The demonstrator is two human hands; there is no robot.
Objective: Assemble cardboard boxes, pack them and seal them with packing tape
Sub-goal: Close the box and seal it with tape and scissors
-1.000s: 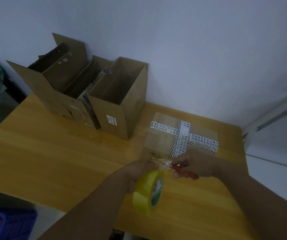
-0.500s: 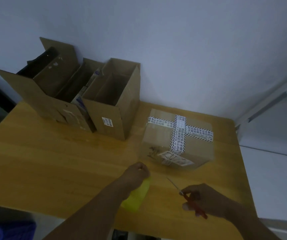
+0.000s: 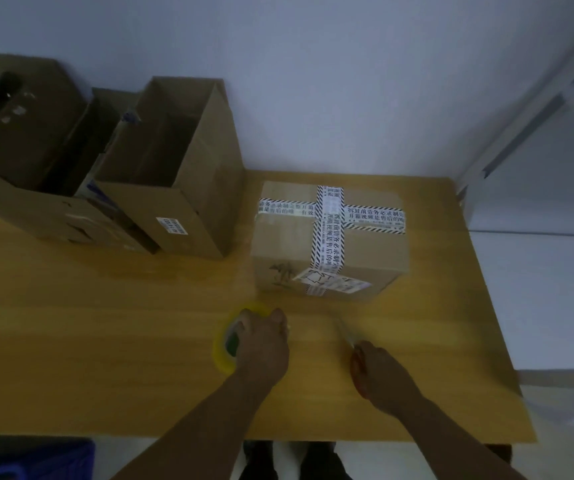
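My left hand (image 3: 261, 341) curls over the tape roll (image 3: 222, 351), a glossy yellow ring resting on the smooth wooden table (image 3: 105, 341); my fingers wrap its upper rim. My right hand (image 3: 379, 372) closes around the red handles of the scissors (image 3: 356, 367); the thin blades point away from it and are blurred. Just beyond both hands stands the sealed box (image 3: 285, 244), square-edged brown cardboard crossed by white printed tape with striped borders. Beyond and left of my left hand stand the open boxes (image 3: 206, 202), plain cardboard, tops open.
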